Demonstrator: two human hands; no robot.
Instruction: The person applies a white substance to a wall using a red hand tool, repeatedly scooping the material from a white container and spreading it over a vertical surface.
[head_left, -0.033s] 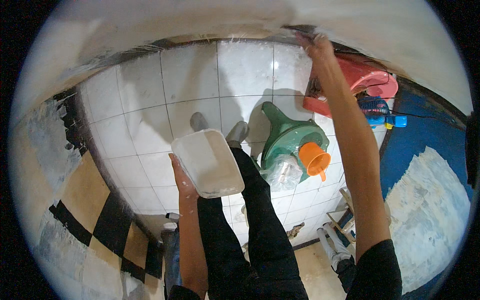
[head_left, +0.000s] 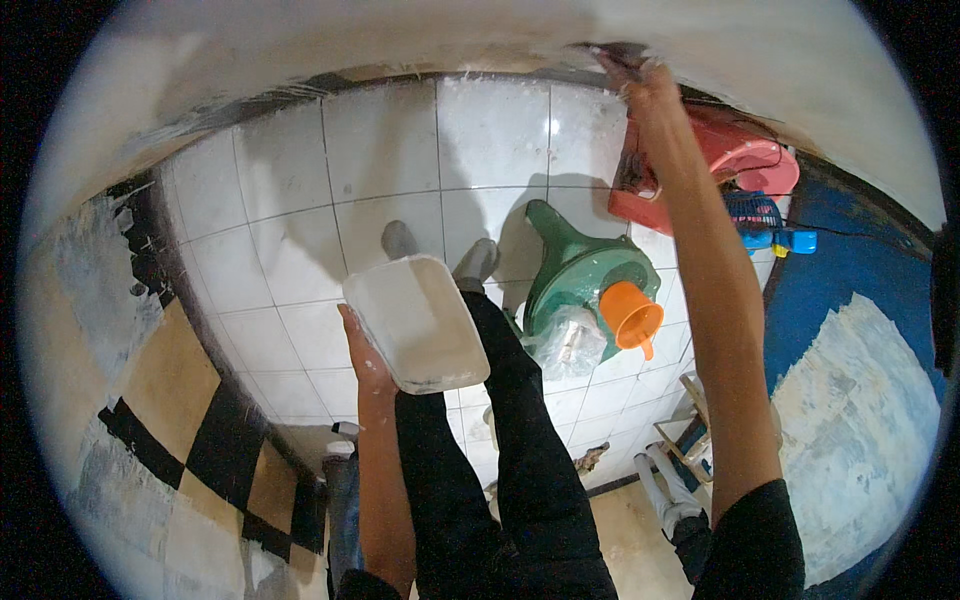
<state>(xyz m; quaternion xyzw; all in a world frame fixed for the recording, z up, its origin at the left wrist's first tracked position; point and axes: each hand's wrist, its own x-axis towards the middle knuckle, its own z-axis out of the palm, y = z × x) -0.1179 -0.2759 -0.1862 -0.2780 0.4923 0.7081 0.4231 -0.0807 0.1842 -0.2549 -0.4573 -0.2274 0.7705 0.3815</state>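
Note:
My left hand [head_left: 365, 355] grips the side of a pale rectangular plastic tub [head_left: 415, 320], smeared inside, held over my legs. My right arm reaches up to the wall, where my right hand [head_left: 650, 90] is closed round a dark, thin tool [head_left: 615, 55] pressed at the wall surface; its exact shape is blurred and partly hidden. Beneath, beside my feet, a green plastic stool [head_left: 550, 270] bears an orange mug [head_left: 630, 315] and a clear plastic bag [head_left: 570, 345].
A red plastic container [head_left: 635, 205], pink bucket [head_left: 775, 175] and blue fan [head_left: 750, 210] with a cable stand at right. Walls with patchy coating [head_left: 860, 440] and checkered paint [head_left: 230, 440] flank the tiled floor [head_left: 380, 140]. Wooden pieces [head_left: 690, 450] lie lower right; dark fabric [head_left: 345, 510] shows lower left.
My right hand has shifted slightly to the right along the wall with the dark tool. My left hand and the tub stay almost in the same place.

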